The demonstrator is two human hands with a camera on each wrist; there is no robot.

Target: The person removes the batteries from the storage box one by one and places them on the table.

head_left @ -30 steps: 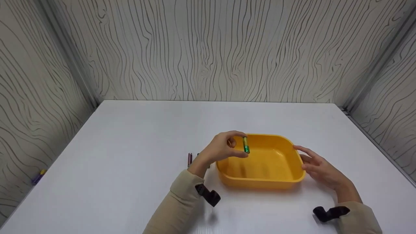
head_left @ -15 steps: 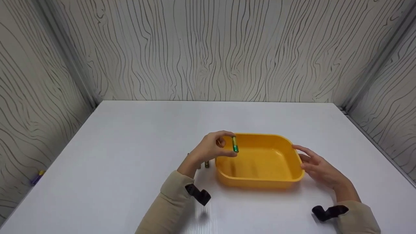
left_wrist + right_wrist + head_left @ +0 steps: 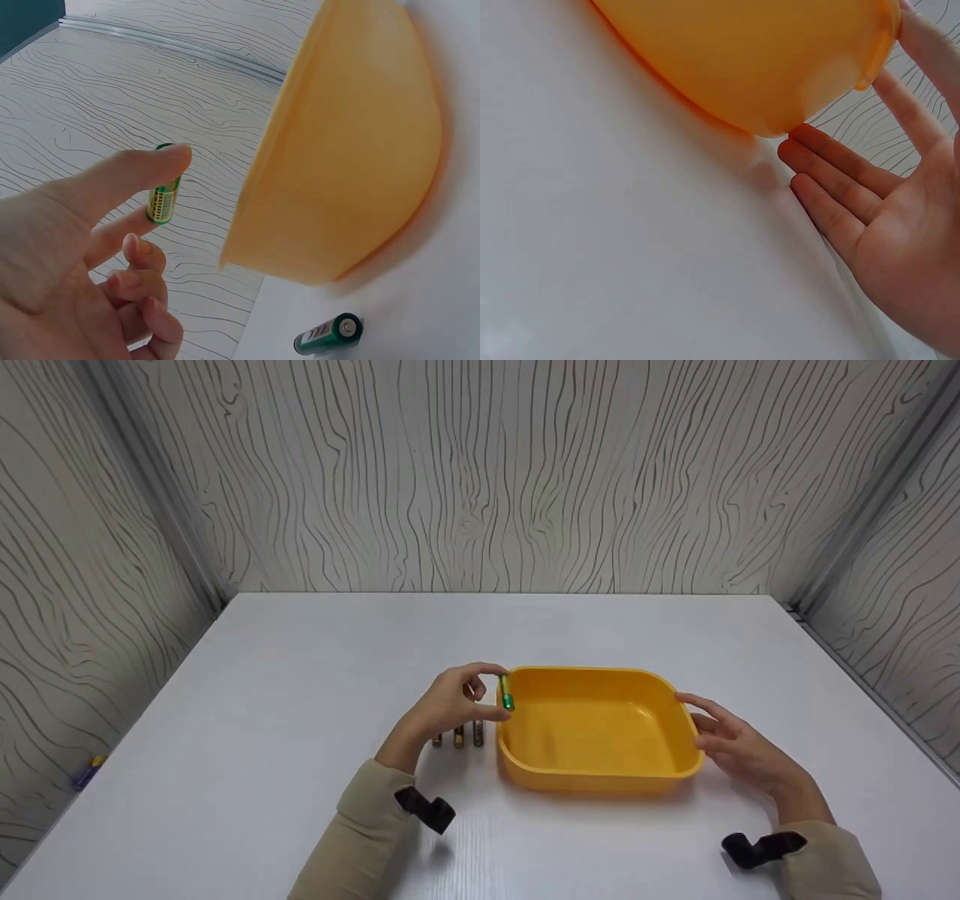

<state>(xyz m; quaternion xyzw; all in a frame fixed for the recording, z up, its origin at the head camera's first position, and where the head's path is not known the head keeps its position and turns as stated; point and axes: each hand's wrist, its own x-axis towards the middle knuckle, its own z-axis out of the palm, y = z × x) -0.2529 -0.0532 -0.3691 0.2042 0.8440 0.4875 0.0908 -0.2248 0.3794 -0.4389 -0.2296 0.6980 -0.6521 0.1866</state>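
Note:
My left hand (image 3: 454, 697) pinches a green and yellow battery (image 3: 506, 693) by its ends, between thumb and a finger, above the left rim of the yellow basin (image 3: 600, 783). In the left wrist view that battery (image 3: 163, 202) is held in the air beside the basin's wall (image 3: 352, 150), the other fingers loosely curled. Below the left hand, batteries (image 3: 458, 736) lie in a row on the table, partly covered by the hand. My right hand (image 3: 750, 754) rests its fingers against the basin's right side; in the right wrist view its fingers (image 3: 847, 176) are fairly straight.
One green battery (image 3: 328, 334) of the row shows next to the basin in the left wrist view. At the table's left edge lies a small purple and yellow thing (image 3: 88, 772). Patterned panels (image 3: 465, 480) stand behind and at both sides of the white table (image 3: 262, 697).
My left hand has moved left with the battery, from over the basin's inside to its left rim. More of the row of batteries is uncovered. The right hand and the basin have hardly moved.

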